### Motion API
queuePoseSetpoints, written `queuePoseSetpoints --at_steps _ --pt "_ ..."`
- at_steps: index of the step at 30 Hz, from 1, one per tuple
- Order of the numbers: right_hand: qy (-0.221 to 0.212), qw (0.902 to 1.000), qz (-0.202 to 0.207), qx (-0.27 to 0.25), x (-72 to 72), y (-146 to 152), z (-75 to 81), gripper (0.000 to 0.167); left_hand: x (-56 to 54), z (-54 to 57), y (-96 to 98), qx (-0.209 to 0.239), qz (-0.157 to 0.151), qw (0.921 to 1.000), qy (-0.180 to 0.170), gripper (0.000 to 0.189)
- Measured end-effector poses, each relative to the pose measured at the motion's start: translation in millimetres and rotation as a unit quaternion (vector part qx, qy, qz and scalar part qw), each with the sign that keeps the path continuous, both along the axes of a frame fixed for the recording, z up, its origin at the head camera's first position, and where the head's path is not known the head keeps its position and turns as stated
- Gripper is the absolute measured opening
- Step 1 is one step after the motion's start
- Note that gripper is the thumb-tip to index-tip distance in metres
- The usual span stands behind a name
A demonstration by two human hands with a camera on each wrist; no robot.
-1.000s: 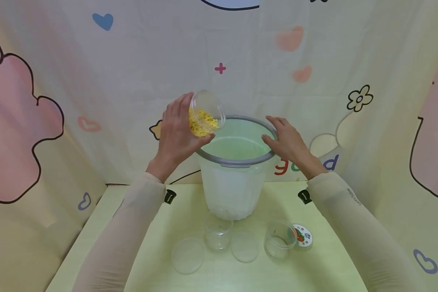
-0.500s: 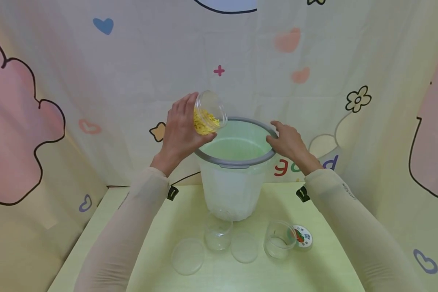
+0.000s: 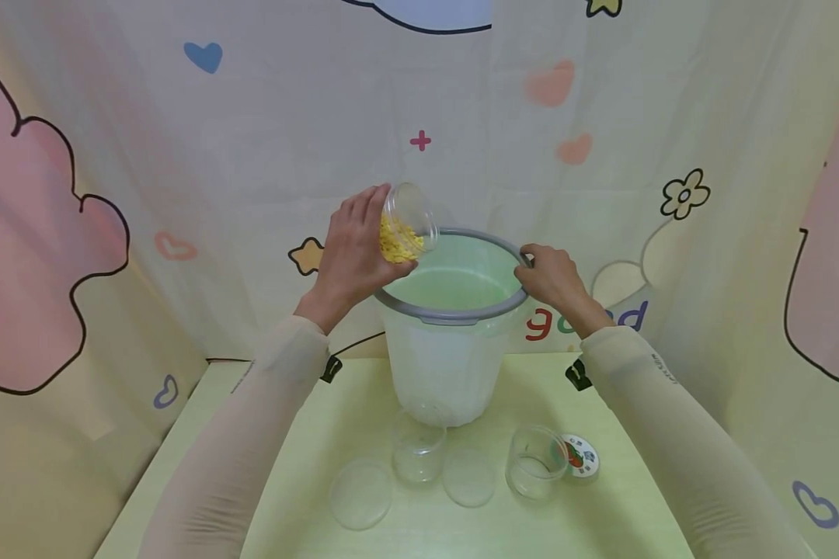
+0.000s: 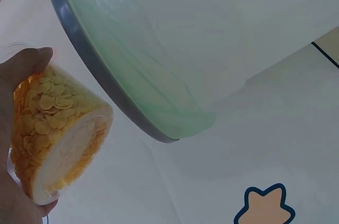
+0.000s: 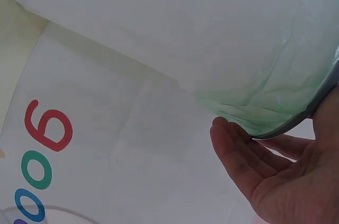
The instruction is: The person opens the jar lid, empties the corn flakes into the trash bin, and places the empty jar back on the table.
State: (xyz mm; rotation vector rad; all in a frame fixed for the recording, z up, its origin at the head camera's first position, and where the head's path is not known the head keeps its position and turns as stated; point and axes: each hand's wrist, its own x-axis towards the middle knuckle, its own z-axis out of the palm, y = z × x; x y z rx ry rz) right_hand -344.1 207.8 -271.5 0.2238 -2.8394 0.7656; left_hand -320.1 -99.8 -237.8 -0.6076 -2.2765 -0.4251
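Note:
My left hand grips a clear plastic jar of yellow flakes. Tipped on its side, the jar has its open mouth over the left rim of a white trash can. In the left wrist view the flakes fill much of the jar, and its base faces the camera. My right hand holds the can's grey rim ring at the right. From the right wrist, its fingers curl under the ring, beside a pale green liner.
On the table before the can stand two clear tubs, a left one and a right one. Two clear lids, one left and one right, lie flat. A round printed label or lid lies at right. A printed curtain hangs behind.
The left hand has shifted slightly right with the tilted jar. The right hand, earlier with fingers spread at the rim, has closed round it. The view has tilted up a little.

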Motion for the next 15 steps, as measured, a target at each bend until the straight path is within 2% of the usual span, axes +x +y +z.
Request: queuePoseSetpoints --at_steps 15 --pt "-0.003 0.9998 0.004 -0.020 -2.1 1.3 -2.7 0.052 -3.1 1.8 3.2 -0.027 0.012 0.9995 -0.013 0.106"
